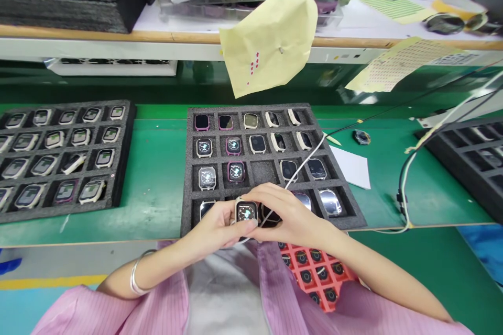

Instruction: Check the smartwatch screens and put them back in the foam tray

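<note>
Hands joined low at centre: my left hand (216, 227) reaches in from the left, thumb on top, fingers pinched shut. My right hand (293, 217) arches over from the right, its fingertips closed against the left's. Both forearms are bare and angle inward.

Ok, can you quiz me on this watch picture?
1. True or false: the left hand and right hand hold one watch together.
2. The hanging paper is: A blue, B yellow, C black.
3. Fill in: the bracelet is on the ___ wrist.

Key: 1 true; 2 B; 3 left.
</note>
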Motion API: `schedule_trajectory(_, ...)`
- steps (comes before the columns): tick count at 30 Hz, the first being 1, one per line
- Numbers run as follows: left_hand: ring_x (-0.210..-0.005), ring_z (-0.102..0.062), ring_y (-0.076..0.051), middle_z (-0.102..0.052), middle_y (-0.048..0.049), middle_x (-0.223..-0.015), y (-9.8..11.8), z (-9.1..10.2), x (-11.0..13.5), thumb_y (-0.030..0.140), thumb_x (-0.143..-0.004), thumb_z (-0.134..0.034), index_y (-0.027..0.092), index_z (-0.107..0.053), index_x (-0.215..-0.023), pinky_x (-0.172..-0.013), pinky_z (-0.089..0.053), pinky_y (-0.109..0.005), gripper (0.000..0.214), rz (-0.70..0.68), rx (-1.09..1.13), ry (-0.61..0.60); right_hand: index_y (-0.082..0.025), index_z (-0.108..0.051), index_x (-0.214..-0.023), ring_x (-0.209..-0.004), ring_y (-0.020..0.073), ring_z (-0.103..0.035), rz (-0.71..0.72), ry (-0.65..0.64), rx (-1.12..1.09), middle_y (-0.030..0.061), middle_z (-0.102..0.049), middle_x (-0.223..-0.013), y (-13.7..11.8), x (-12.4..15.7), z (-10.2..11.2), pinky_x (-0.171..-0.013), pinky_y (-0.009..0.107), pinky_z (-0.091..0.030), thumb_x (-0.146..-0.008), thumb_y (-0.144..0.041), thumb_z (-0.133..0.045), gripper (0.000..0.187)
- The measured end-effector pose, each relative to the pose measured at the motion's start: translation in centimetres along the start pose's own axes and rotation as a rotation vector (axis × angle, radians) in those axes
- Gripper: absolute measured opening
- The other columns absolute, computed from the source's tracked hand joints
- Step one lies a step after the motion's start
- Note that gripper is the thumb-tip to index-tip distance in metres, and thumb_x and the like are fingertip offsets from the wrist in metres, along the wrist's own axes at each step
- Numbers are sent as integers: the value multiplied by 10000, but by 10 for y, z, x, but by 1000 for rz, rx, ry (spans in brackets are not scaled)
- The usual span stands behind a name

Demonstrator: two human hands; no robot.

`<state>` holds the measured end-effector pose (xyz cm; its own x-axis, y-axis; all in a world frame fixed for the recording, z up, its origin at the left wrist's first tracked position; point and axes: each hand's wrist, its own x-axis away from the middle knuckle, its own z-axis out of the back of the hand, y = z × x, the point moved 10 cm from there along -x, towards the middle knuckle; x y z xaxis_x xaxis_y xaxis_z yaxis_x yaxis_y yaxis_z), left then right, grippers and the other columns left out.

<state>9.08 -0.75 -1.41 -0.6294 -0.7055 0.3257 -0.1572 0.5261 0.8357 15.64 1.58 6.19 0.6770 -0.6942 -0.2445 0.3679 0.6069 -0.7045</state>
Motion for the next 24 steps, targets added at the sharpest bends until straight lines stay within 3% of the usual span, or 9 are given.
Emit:
schedule_trajectory(17,-486,-296,-72,-371,86,-568,0,0,2,438,-865,-640,145,-565,-890,-500,-253,-225,303,-29,-157,33,-143,-560,-1178,-882,229,-644,115,31,91,111,-685,-990,-11,5,2,-798,402,-543,-900,-347,-649,356)
schedule_trajectory(24,-707,-412,-124,-512,9,-787,5,-1,3,369,-876,-637,120,-601,-962,-636,-335,-235,266,-86,-246,50,-119,-562,-1175,-882,233,-647,136,-10,67,126,-685,-1000,-9,7,0,-782,394,-545,-895,-365,-664,386)
